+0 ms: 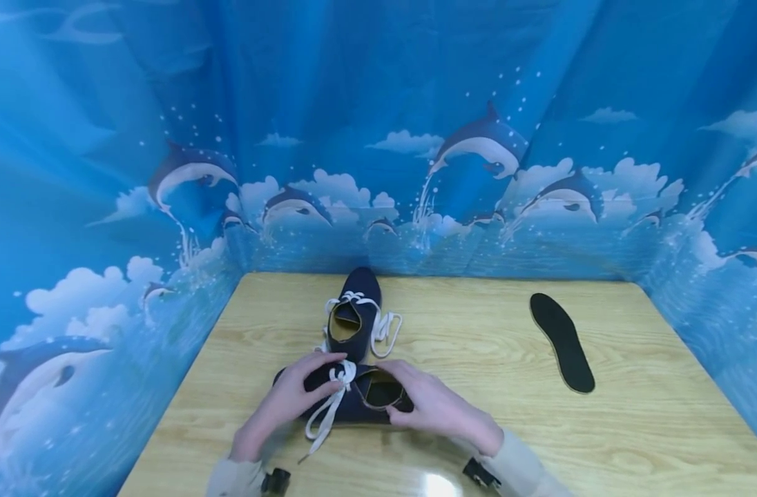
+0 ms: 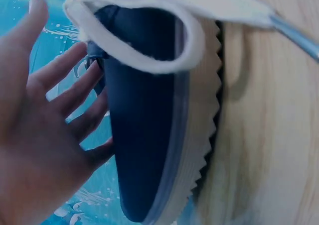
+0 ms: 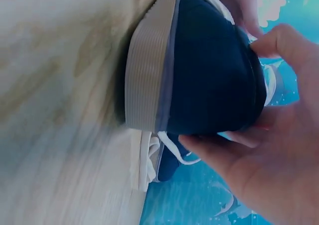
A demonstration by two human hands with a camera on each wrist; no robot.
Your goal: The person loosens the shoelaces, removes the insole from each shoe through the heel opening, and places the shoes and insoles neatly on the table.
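A blue curtain (image 1: 378, 235) of leaping dolphins and white clouds wraps the scene, and below it here's the pale wood-grain table (image 1: 478, 331). Centre stage, a little toward 7 o'clock, it's the near shoe (image 1: 356, 408), navy, toe to 9 o'clock, heel to 3, its sole turned down toward the wood. And look at the right hand (image 1: 431, 400): thumb on the near side, fingers on the far side, a proper grip round the heel end by the opening! Over at the front half, the left hand (image 1: 298, 393) is loose and spread, fingertips against the shoe's far flank, thumb free beside the white lace (image 1: 333, 407). That lace is knotted over the throat, its tail spilling down the side toward 7 o'clock. Straight up at 12, the far shoe (image 1: 367, 317), also navy, points its toe away, tan lining on show, second lace (image 1: 382, 326) looping out toward 4. Do the two shoes touch? Can't tell from here! Out wide, between 2 and 3 o'clock of the near shoe, a black insole (image 1: 563, 343) lies on its own, angled from 11 to 5.
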